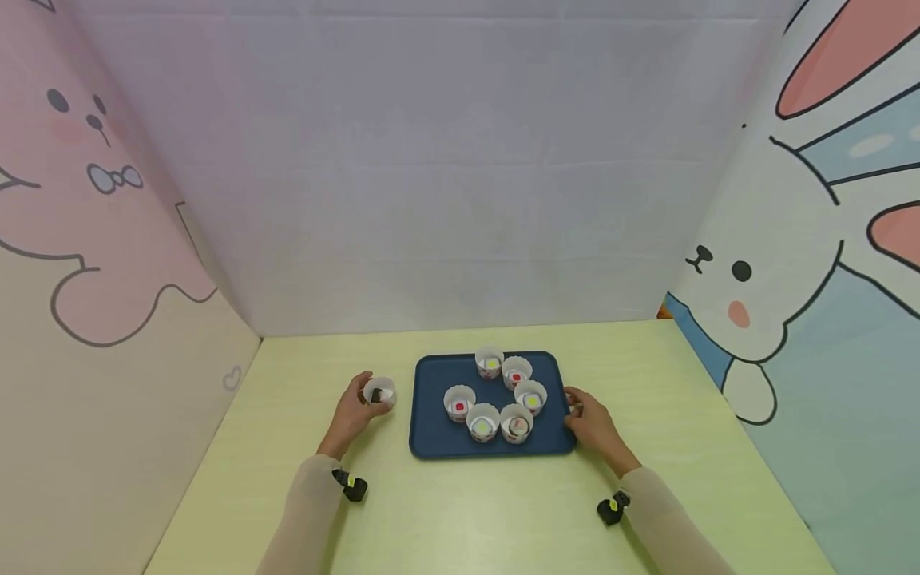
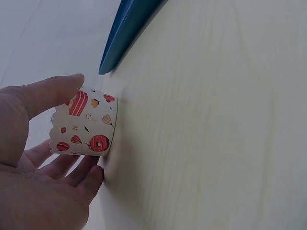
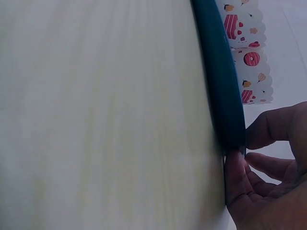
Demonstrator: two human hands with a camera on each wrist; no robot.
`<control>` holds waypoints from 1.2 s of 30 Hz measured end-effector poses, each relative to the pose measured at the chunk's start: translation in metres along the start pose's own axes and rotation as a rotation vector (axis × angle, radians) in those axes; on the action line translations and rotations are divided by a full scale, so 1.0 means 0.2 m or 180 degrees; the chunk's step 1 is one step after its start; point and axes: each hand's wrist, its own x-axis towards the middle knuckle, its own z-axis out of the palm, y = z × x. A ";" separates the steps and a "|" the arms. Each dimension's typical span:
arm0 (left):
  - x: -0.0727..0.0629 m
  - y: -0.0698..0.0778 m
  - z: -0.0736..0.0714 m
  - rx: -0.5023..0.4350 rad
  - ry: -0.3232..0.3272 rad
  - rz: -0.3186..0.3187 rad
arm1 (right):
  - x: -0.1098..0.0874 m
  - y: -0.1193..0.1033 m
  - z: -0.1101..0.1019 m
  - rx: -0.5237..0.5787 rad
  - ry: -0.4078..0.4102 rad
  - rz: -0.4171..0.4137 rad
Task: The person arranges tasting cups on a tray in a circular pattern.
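Observation:
My left hand grips a white scalloped paper baking cup printed with red cakes and donuts, thumb on one side and fingers on the other. Something dark and white lies inside this cup, left of the blue tray. At the tray's right edge, my right hand pinches the rim, as the right wrist view shows from close by. Several similar cups stand on the tray, among them a cup with a red-marked piece and a front cup with a pinkish piece.
The tray lies on a pale yellow wood-grain table. A white sheet hangs behind it. Side panels with cartoon animals, such as a rabbit on the right, border the table.

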 end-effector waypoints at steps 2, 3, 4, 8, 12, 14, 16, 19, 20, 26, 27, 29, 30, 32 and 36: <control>0.00 0.01 0.00 0.0046 0.0022 -0.0008 | 0.00 0.00 0.00 0.0003 0.0001 0.0007; 0.00 0.01 0.00 0.0068 0.0036 -0.0017 | 0.00 0.00 0.00 0.0000 0.0002 0.0008; 0.00 0.01 0.01 0.0084 0.0055 -0.0023 | 0.00 0.00 0.00 -0.0002 0.0004 0.0005; 0.00 0.01 0.02 0.0185 0.0132 -0.0009 | 0.00 0.00 0.00 0.0007 0.0003 -0.0002; 0.00 0.01 0.03 0.0295 0.0193 0.0023 | -0.01 0.00 0.00 0.0024 -0.0007 0.0005; 0.00 0.02 0.03 0.0322 0.0212 0.0020 | 0.00 0.00 0.00 0.0025 -0.0012 0.0020; -0.01 0.02 0.03 0.0353 0.0222 0.0029 | 0.00 0.00 0.00 0.0024 -0.0015 0.0025; -0.01 0.02 0.03 0.0386 0.0241 0.0029 | 0.00 0.00 0.00 0.0035 -0.0017 0.0025; -0.01 0.02 0.04 0.0401 0.0248 0.0029 | 0.00 0.00 0.00 0.0044 -0.0015 0.0022; -0.02 0.02 0.04 0.0462 0.0274 0.0030 | 0.00 0.00 0.00 0.0037 -0.0018 0.0005; -0.02 0.02 0.04 0.0464 0.0280 0.0036 | 0.00 0.00 0.00 0.0027 -0.0020 0.0004; -0.02 0.02 0.04 0.0470 0.0297 0.0054 | 0.00 0.01 0.00 0.0021 -0.0019 0.0003; -0.02 0.02 0.03 0.0471 0.0309 0.0062 | 0.00 0.01 0.00 0.0019 -0.0019 0.0004; -0.02 0.02 0.03 0.0491 0.0332 0.0074 | 0.00 0.01 0.00 0.0016 -0.0016 -0.0001; -0.02 0.02 0.03 0.0540 0.0360 0.0089 | 0.00 0.01 0.00 0.0036 -0.0008 -0.0008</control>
